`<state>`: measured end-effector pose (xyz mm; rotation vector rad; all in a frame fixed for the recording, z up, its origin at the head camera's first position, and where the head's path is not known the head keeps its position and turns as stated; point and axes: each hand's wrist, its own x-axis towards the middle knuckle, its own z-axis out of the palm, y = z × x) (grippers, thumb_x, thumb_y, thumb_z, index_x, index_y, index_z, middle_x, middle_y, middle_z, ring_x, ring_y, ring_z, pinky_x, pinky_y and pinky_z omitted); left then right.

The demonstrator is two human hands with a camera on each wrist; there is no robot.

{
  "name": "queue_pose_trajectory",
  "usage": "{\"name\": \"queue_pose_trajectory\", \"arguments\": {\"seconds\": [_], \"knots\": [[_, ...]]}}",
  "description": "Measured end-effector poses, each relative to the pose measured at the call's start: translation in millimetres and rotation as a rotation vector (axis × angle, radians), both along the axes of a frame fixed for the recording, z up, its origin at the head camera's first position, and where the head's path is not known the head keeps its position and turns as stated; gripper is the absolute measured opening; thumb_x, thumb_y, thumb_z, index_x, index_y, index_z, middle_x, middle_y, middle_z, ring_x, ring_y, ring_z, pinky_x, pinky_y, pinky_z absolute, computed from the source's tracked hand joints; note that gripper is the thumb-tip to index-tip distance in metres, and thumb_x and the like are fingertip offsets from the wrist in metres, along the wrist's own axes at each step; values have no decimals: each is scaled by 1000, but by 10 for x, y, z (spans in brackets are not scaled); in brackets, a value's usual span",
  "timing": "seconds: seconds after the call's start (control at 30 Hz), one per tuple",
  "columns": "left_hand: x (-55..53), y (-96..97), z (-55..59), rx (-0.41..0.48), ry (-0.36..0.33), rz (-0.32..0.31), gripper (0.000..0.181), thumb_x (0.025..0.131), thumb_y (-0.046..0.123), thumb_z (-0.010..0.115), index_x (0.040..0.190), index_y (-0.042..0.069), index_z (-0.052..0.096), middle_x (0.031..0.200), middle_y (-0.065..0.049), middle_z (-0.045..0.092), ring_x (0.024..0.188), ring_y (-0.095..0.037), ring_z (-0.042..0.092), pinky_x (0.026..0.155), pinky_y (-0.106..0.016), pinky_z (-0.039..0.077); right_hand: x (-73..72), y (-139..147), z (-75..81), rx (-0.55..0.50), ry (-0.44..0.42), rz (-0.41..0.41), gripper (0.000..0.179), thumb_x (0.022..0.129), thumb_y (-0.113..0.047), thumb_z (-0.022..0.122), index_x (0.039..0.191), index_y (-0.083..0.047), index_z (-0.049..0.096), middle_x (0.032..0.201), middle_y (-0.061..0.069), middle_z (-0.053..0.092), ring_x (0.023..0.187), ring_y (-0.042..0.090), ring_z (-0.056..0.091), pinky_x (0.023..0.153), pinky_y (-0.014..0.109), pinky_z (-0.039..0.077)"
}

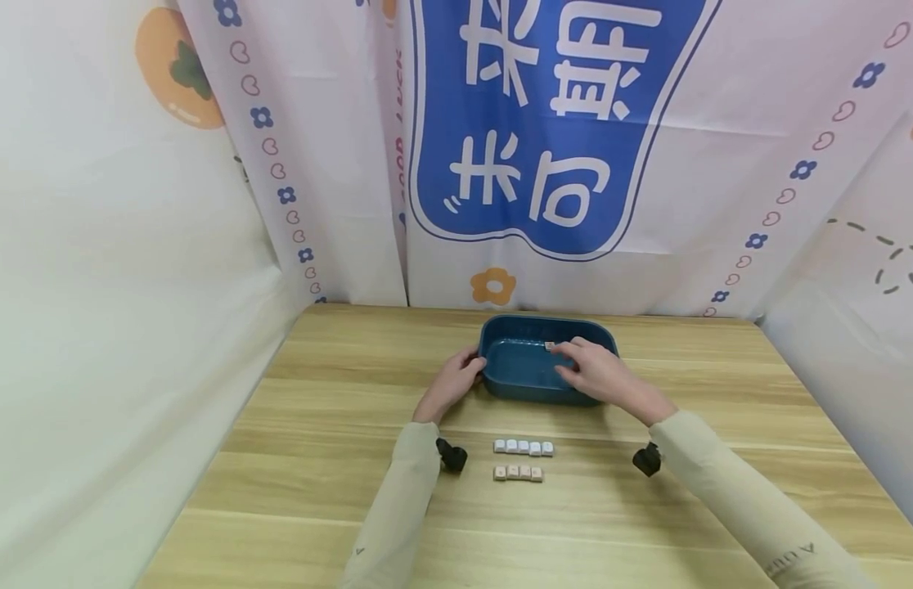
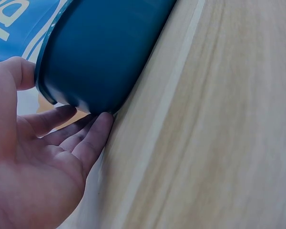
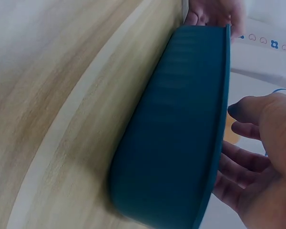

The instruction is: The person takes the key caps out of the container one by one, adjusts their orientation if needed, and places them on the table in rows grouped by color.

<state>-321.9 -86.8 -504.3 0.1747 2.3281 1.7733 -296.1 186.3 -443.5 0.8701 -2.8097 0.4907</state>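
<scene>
A dark blue oblong bin [image 1: 548, 393] stands on the table with its long side toward me. My left hand [image 1: 456, 378] holds its left end, the thumb at the rim and the fingertips against the outer wall, as the left wrist view shows. My right hand [image 1: 598, 372] reaches over the near right rim into the bin, thumb and index finger apart. By its index fingertip is a small pale keycap-like piece [image 1: 549, 346]. In the right wrist view the bin wall [image 3: 171, 129] hides the inside, and no piece shows between the fingers.
On the wooden table [image 1: 317, 491], in front of the bin, lie a row of several white keycaps [image 1: 523, 447] and a nearer row of several beige ones [image 1: 519, 473]. A printed cloth [image 1: 339, 245] hangs behind the table's far edge.
</scene>
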Motion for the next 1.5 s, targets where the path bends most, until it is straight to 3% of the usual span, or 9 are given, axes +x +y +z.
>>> {"name": "queue_pose_trajectory", "arguments": {"seconds": [0.3, 0.67, 0.9, 1.3, 1.5], "knots": [[-9, 27, -20, 7, 13, -4, 50, 95, 30, 46, 140, 10, 40, 140, -9, 44, 118, -18, 52, 93, -31, 48, -96, -14, -29, 17, -58, -28, 38, 87, -21, 63, 124, -14, 59, 99, 8, 60, 81, 15, 57, 62, 29, 49], [-3, 12, -21, 16, 5, -3, 50, 96, 30, 46, 140, 9, 39, 140, -10, 43, 119, -20, 51, 94, -32, 47, -303, -44, -141, 77, -95, -54, 37, 86, -20, 64, 122, -10, 60, 103, 13, 61, 65, 12, 49, 54, 28, 41], [2, 17, 0, 0, 4, -5, 50, 96, 30, 46, 140, 10, 40, 140, -8, 43, 117, -18, 52, 92, -31, 48, -409, -50, -232, 106, -107, -71, 38, 87, -21, 63, 123, -9, 58, 106, 13, 60, 68, 14, 52, 54, 29, 43], [-2, 12, 17, 24, -2, -14, 50, 96, 29, 46, 141, 9, 38, 141, -9, 42, 119, -19, 51, 94, -32, 47, -525, -100, -269, 132, -135, -108, 39, 87, -19, 61, 124, -8, 58, 110, 14, 60, 86, 22, 57, 68, 39, 50], [7, -5, 14, 29, -1, -18, 50, 96, 28, 45, 141, 8, 38, 141, -9, 42, 120, -19, 50, 94, -32, 47, -579, -154, -298, 155, -148, -133, 37, 89, -19, 59, 124, -10, 59, 108, 13, 59, 81, 22, 56, 63, 38, 49]]}}
